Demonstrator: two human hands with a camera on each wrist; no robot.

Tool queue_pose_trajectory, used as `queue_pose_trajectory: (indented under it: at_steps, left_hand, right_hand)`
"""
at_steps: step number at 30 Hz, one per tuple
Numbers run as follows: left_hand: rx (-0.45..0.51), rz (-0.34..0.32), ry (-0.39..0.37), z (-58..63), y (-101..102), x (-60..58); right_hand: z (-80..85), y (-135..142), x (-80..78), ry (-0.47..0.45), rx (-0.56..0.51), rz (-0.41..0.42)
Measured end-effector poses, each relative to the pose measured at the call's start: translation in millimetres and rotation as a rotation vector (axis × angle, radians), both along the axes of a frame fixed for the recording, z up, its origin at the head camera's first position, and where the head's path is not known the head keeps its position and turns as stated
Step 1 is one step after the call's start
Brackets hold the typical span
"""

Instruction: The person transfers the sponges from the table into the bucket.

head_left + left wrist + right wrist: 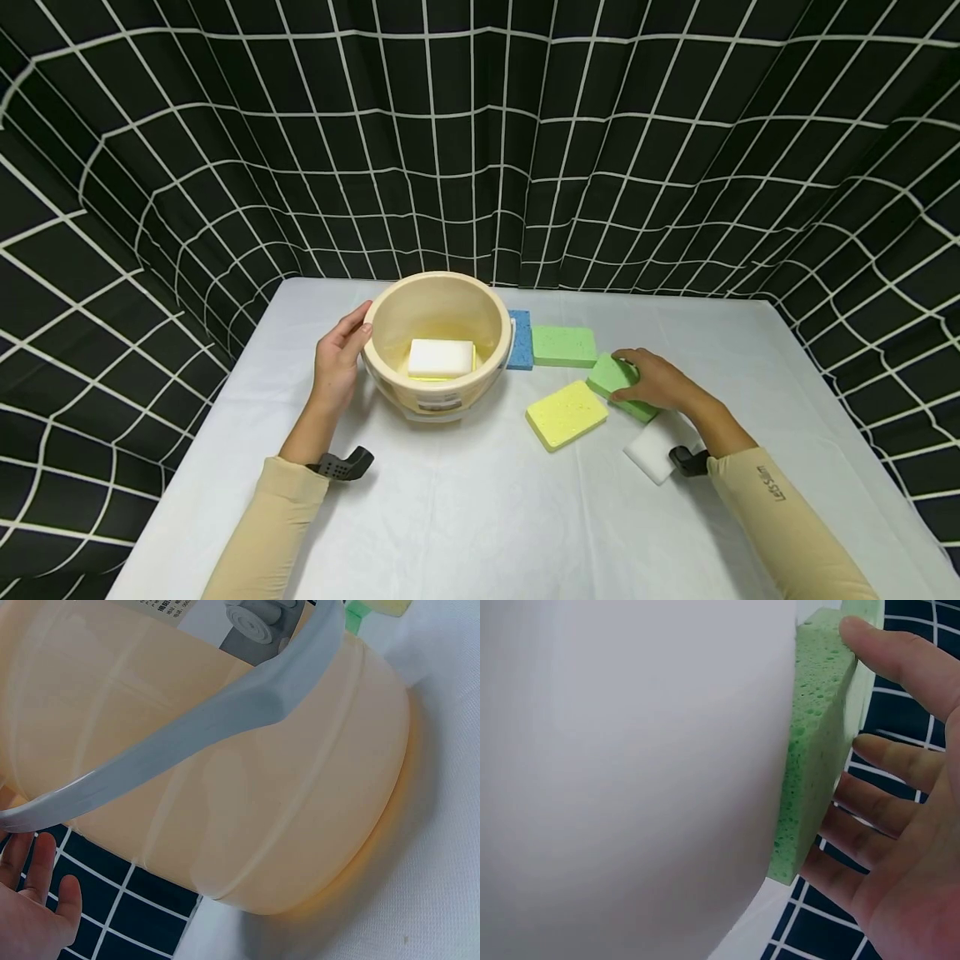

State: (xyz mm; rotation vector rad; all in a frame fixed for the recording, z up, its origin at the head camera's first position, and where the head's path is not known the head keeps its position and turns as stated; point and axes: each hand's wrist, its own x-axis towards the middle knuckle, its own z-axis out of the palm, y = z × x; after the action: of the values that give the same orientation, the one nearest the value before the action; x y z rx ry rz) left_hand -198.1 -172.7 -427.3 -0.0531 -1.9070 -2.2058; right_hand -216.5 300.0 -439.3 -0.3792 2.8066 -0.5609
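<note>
A cream bucket (pixel 390 383) with a pale handle (pixel 225 712) stands on the table. Inside it, a white sponge (pixel 441 358) lies over something yellow. At the bucket's left side, my left hand (pixel 339 358) touches the rim with its fingers and thumb extended. On the right, my right hand (pixel 660 379) spans a green sponge (pixel 609 377), thumb at the near side and fingers at the far side. In the right wrist view the thumb tip meets the corner of the green sponge (pixel 810 735). A second white sponge (pixel 656 450) lies under the right wrist.
A yellow sponge (pixel 566 415) lies left of the held one. Behind it sit another green sponge (pixel 564 346) and a blue sponge (pixel 519 342), partly hidden by the bucket. A white cloth covers the table (pixel 450 517). A black gridded curtain (pixel 480 150) hangs around its back and sides.
</note>
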Motion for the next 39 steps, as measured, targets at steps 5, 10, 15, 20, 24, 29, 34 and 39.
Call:
queue_pose_trajectory:
  at_steps: [5, 10, 15, 20, 24, 29, 34, 39]
  left_hand:
    - [-0.003, -0.002, 0.0, 1.0, 0.4, 0.7]
    - [0.001, 0.002, -0.009, 1.3, -0.3, 1.0]
    - [0.003, 0.004, -0.016, 1.7, -0.5, 0.8]
    - [0.003, 0.002, -0.01, 1.5, 0.0, 0.4]
    - [0.006, 0.005, -0.011, 1.1, 0.2, 0.3]
    - [0.001, 0.005, -0.015, 0.5, 0.0, 0.3]
    - [-0.003, 0.008, -0.019, 0.0, -0.2, 0.6]
    - [-0.015, 0.006, -0.018, -0.7, -0.6, 0.1]
  right_hand:
    - [5.3, -1.3, 1.8, 0.006, 0.01, 0.0]
    - [14.0, -1.5, 0.5, 0.013, 0.014, 0.005]
    - [20.9, -2.2, -0.1, 0.024, -0.003, 0.007]
    - [26.2, -3.6, 0.6, 0.025, -0.017, 0.007]
    - [30.8, -4.9, 1.7, 0.032, -0.031, 0.009]
    - [35.1, -5.9, 2.2, 0.043, -0.034, 0.01]
    - [36.8, -7.6, 1.0, 0.044, -0.046, 0.01]
    - [41.5, -12.0, 0.7, 0.058, -0.059, 0.017]
